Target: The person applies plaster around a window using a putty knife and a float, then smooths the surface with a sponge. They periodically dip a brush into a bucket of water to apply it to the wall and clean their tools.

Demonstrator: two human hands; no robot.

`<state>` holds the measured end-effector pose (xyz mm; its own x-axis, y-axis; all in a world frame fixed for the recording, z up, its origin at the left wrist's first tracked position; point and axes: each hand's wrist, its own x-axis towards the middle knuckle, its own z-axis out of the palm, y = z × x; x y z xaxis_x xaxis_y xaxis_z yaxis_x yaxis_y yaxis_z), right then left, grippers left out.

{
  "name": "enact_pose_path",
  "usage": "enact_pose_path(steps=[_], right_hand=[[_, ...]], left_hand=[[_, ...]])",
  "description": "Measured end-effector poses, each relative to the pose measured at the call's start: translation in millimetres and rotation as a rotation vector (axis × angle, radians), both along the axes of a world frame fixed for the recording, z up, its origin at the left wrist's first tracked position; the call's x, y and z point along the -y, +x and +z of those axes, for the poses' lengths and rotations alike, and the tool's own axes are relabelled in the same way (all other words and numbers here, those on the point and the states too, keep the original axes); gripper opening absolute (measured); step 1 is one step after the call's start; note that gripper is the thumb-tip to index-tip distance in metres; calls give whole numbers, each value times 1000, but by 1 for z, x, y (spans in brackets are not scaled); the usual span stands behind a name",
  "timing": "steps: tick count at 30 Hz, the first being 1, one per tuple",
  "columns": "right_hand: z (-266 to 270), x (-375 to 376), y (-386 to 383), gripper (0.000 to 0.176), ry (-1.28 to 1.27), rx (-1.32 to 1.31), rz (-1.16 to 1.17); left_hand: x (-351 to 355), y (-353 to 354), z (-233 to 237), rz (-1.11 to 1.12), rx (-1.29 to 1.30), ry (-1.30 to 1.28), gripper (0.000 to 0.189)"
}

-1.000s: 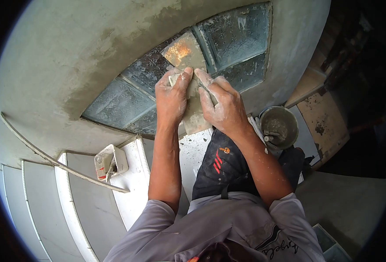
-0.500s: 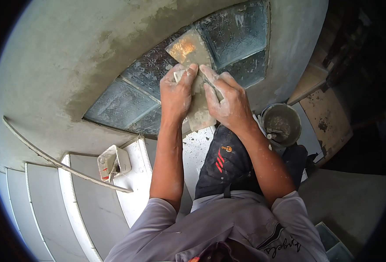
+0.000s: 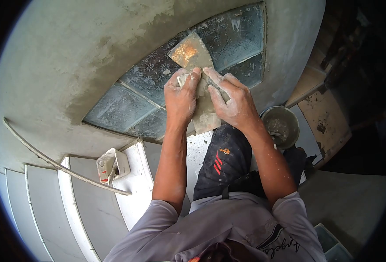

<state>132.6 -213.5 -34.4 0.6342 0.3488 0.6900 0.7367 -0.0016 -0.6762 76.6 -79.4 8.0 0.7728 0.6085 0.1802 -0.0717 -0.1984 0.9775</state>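
A long, flat plate (image 3: 205, 102) smeared with grey plaster is held in front of the wall, with an orange-brown patch near its top end. My left hand (image 3: 180, 99) is closed at its left edge, thumb on the face, with a small white piece (image 3: 183, 80) showing by the fingers. My right hand (image 3: 234, 102) is closed at the opposite edge, index finger stretched toward the left thumb. White dust coats both hands. Behind the plate, patterned glass blocks (image 3: 234, 32) are set in the curved wall (image 3: 70, 56).
A bucket (image 3: 296, 124) of grey mix with a tool in it stands right of my knee. On the white steps (image 3: 97, 187) at left sits a cut-open white container (image 3: 123, 162). A thin curved strip (image 3: 53, 160) crosses the steps. A stained board (image 3: 326, 115) lies far right.
Both hands and the plate have shifted slightly right in view. The grip looks the same.
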Motion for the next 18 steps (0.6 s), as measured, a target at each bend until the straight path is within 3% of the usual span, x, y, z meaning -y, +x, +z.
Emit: enact_pose_path(steps=[4, 7, 11, 18], right_hand=[[2, 1, 4, 43, 0, 10, 11], [-9, 10, 0, 43, -35, -27, -5], [-32, 12, 2, 42, 149, -48, -80], [-8, -2, 14, 43, 176, -102, -123]], left_hand=[[6, 2, 10, -39, 54, -46, 23], [5, 1, -10, -54, -4, -16, 22], [21, 16, -15, -95, -7, 85, 21], [18, 38, 7, -41, 46, 136, 24]])
